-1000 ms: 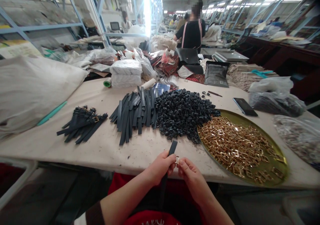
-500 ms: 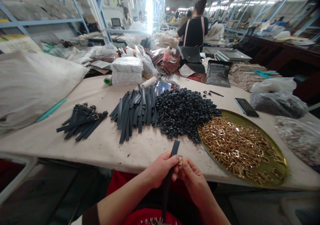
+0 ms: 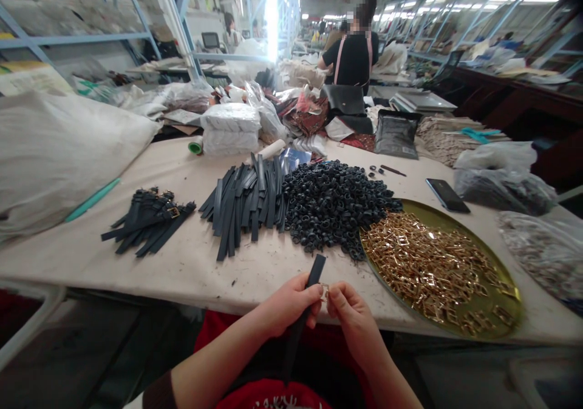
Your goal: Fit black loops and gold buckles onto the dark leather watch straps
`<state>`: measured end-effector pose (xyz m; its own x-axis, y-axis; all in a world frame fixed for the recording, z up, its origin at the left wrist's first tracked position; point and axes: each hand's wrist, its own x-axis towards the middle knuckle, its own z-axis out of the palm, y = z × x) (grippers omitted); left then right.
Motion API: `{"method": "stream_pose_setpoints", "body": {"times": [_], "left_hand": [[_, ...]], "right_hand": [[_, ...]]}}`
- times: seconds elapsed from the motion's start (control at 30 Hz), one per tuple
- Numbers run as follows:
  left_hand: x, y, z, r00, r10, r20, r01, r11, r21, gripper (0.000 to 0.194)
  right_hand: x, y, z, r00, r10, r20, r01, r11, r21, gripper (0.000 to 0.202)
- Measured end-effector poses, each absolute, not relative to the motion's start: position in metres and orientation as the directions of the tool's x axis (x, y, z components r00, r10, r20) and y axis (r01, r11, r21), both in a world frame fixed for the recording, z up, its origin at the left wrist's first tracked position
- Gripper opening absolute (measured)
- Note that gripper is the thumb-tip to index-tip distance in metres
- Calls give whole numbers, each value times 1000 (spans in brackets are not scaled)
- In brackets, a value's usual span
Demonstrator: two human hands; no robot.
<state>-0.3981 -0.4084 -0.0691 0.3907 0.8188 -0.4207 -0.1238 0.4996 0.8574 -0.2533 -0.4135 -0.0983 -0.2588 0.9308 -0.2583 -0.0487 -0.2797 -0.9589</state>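
At the table's front edge my left hand [image 3: 294,303] is closed round a dark strap [image 3: 316,270], whose upper end sticks up past the thumb and whose tail hangs toward my lap. Between the two hands shows a small gold buckle [image 3: 325,291]. My right hand [image 3: 347,304] pinches the buckle's right side with thumb and forefinger. Just beyond lies a heap of small dark loops [image 3: 334,202]. To its left are loose dark straps [image 3: 246,199]. A gold tray [image 3: 514,297] at the right holds a pile of gold buckles [image 3: 423,263].
Straps with buckles on them [image 3: 148,221] lie in a bunch at the left. A phone [image 3: 447,195] and a thin dark tool [image 3: 393,170] rest behind the tray. Plastic-wrapped bundles [image 3: 231,128] and bags line the back. A person [image 3: 355,57] stands beyond the table.
My right hand has drawn slightly away from the left, and more of the buckle shows between them. The strap's lower end has swung a little to the left.
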Motion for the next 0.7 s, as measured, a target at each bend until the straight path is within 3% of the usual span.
{"method": "stream_pose_setpoints", "body": {"times": [0.2,0.43,0.6,0.7], "left_hand": [[-399,-408,-68,324,848,-419,-66,462,884,17],[-404,-407,-62,294,861,-415,92,407,909,19],[-409,-407,-63,350,824,-446,107,437,893,18],[-409,-408,-65,393,788,-474,81,484,871,17]], "right_hand": [[-254,-412,-98,-254,929,-267,-4,-278,-961,35],[-248,-411,-91,-281,945,-168,308,-77,-948,32],[-240,-411,-88,-395,918,-19,286,103,-953,18],[-240,-408,-95,-335,938,-89,268,4,-963,23]]}}
